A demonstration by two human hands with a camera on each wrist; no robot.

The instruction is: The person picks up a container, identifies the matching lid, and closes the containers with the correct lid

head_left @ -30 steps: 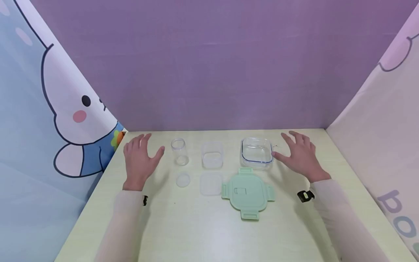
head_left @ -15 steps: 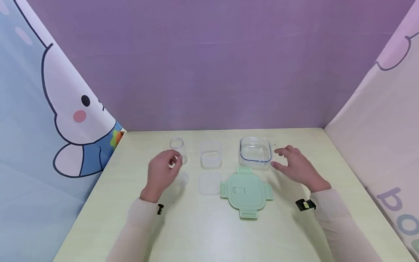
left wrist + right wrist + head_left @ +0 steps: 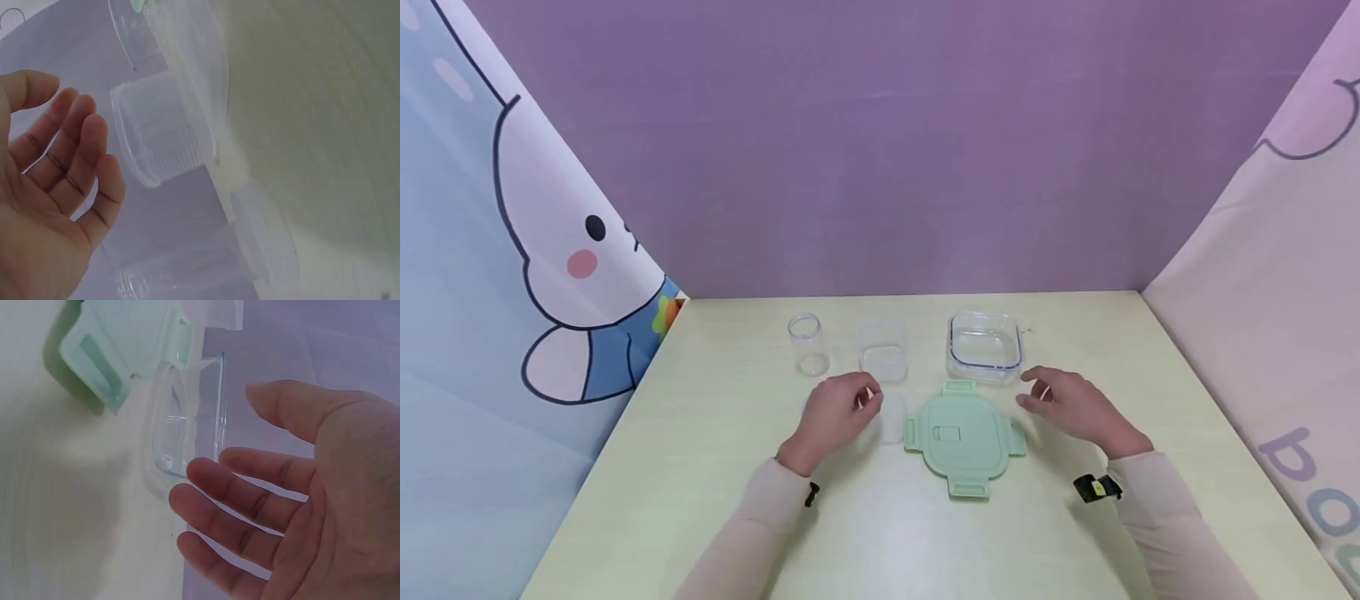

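Three clear containers stand in a row: one round jar [image 3: 808,344], one small square tub [image 3: 883,352] and one glass dish [image 3: 986,346]. Two lids show plainly (a third is mostly hidden): one green lid [image 3: 964,437], one translucent square lid [image 3: 892,419].

Mint-green lid [image 3: 965,437]; pale yellow table [image 3: 700,467]; plain purple backdrop [image 3: 887,150]; clear containers [image 3: 985,346].

On the table [image 3: 715,467], the jar [image 3: 808,345], tub [image 3: 883,352] and dish [image 3: 986,347] stand in a row beyond the fingertips. The left hand [image 3: 835,415] hovers over the square lid [image 3: 892,421], fingertips just before the tub. The green lid [image 3: 966,437] lies between both hands, just left of the right hand's [image 3: 1078,411] fingertips.
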